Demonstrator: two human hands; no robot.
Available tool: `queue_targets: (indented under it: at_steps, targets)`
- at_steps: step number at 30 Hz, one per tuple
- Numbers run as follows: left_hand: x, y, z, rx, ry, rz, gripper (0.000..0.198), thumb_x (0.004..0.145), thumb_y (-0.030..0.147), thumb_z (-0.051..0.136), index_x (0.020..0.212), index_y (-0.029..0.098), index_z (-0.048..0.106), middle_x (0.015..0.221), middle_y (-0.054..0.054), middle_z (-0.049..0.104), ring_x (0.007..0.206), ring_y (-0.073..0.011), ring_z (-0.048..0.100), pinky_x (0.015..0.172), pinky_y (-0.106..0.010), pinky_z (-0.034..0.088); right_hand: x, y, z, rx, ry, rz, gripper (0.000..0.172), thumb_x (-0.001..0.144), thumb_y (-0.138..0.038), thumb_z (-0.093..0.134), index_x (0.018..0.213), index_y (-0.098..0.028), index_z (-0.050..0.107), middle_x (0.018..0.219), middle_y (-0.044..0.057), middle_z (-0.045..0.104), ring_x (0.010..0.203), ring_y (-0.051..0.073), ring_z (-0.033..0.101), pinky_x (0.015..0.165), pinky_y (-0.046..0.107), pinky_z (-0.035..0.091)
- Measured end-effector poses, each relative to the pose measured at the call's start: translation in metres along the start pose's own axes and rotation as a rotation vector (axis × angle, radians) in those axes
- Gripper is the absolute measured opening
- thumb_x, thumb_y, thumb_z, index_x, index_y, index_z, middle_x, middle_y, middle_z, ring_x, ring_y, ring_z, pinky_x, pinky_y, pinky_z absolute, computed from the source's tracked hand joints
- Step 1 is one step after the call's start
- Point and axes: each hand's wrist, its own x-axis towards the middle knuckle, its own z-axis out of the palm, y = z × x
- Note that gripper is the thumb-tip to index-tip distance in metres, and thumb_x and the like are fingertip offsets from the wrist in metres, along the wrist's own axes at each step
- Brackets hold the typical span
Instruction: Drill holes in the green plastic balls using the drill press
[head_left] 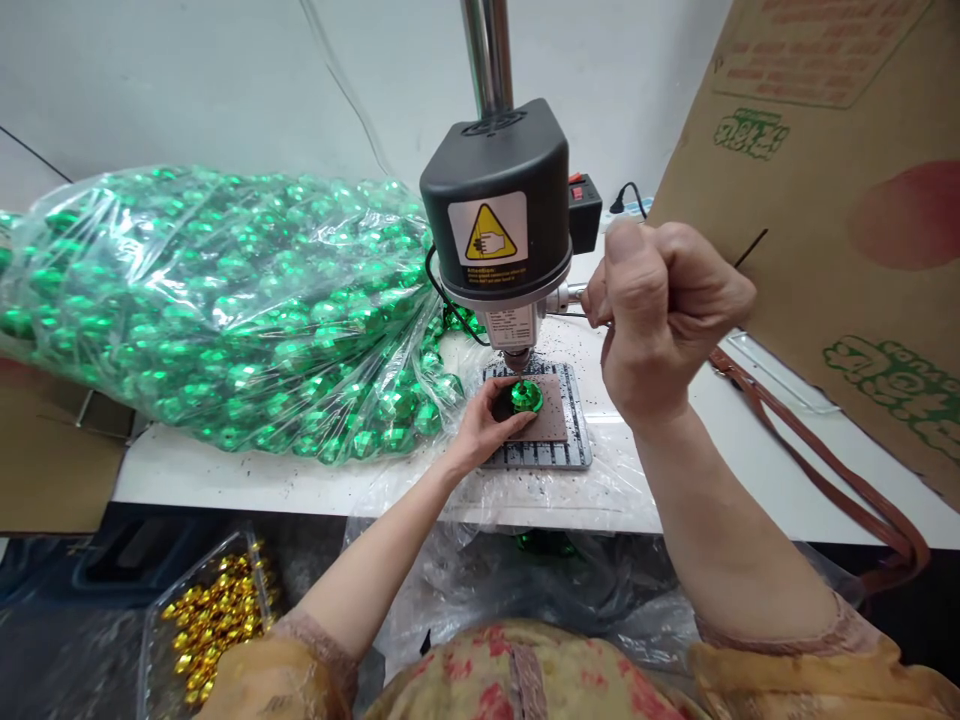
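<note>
With thumb and fingers curved round it, my left hand [486, 425] holds a shiny green faceted ball [526, 397] on a brown board [553, 415]. The board lies on the slotted grey base [577, 440] of a small bench drill press [495, 200]. Directly above the ball is the drill's lower end, and the bit's tip seems to meet the ball's top. My right hand [660, 300] is raised at the machine's right side, its fingers closed round the feed handle [576, 293], most of which the hand hides.
A clear plastic bag of green faceted balls [225, 310] fills the table's left. On the right stand a printed cardboard box [840, 200] and a brown strap [825, 450]. Below the table edge, a clear tub [150, 640] holds small gold balls [221, 610]. Dark shavings surround the base.
</note>
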Motion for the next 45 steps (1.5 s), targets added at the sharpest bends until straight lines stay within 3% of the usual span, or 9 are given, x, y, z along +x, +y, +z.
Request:
queue_targets:
  at_steps: [3,7,15,22,28,45]
  targets:
    - [0.0,0.001,0.0,-0.002,-0.003,0.005,0.06,0.078,0.048,0.09,0.124,0.021,0.064,0.12,-0.009,0.073,0.112,-0.0258,0.069,0.102,-0.041,0.054,-0.008,0.004,-0.001,-0.012,0.017,-0.069,0.054,0.1,-0.032,0.06,0.059,-0.02,0.026,0.049,-0.004,0.033,0.046,0.006,0.03,0.049,0.033,0.024]
    - [0.0,0.001,0.001,-0.024,-0.01,0.013,0.059,0.078,0.046,0.09,0.124,0.021,0.064,0.121,-0.01,0.073,0.115,-0.0262,0.068,0.104,-0.041,0.053,-0.017,0.009,-0.001,-0.061,0.055,-0.098,0.055,0.1,-0.034,0.058,0.061,-0.021,0.021,0.049,-0.004,0.029,0.047,0.007,0.028,0.05,0.033,0.023]
    - [0.0,-0.001,0.001,-0.022,-0.02,0.008,0.061,0.079,0.049,0.089,0.126,0.021,0.063,0.123,-0.011,0.073,0.116,-0.027,0.069,0.107,-0.044,0.051,-0.025,0.013,-0.002,0.027,0.078,-0.091,0.055,0.098,-0.033,0.058,0.062,-0.022,0.018,0.052,-0.004,0.027,0.045,0.008,0.024,0.047,0.035,0.022]
    - [0.001,-0.003,0.001,-0.021,-0.016,0.013,0.062,0.078,0.051,0.09,0.125,0.021,0.064,0.122,-0.01,0.074,0.116,-0.0272,0.069,0.107,-0.044,0.052,-0.029,0.013,-0.005,-0.081,0.066,-0.067,0.054,0.099,-0.038,0.056,0.064,-0.023,0.018,0.051,-0.004,0.027,0.044,0.009,0.027,0.045,0.034,0.026]
    - [0.0,-0.002,0.002,-0.023,-0.007,0.026,0.06,0.078,0.05,0.09,0.124,0.021,0.065,0.12,-0.01,0.074,0.116,-0.0268,0.069,0.106,-0.043,0.052,-0.031,0.018,-0.007,0.042,0.063,-0.181,0.052,0.095,-0.022,0.059,0.061,-0.02,0.02,0.052,-0.005,0.025,0.043,0.007,0.026,0.042,0.031,0.025]
    - [0.001,-0.01,0.002,-0.023,0.005,0.038,0.063,0.077,0.052,0.091,0.124,0.02,0.064,0.121,-0.01,0.073,0.114,-0.0261,0.068,0.104,-0.042,0.053,-0.043,0.027,-0.015,0.079,-0.023,-0.292,0.046,0.09,-0.006,0.056,0.063,-0.02,0.022,0.059,-0.006,0.03,0.049,0.005,0.032,0.046,0.024,0.034]
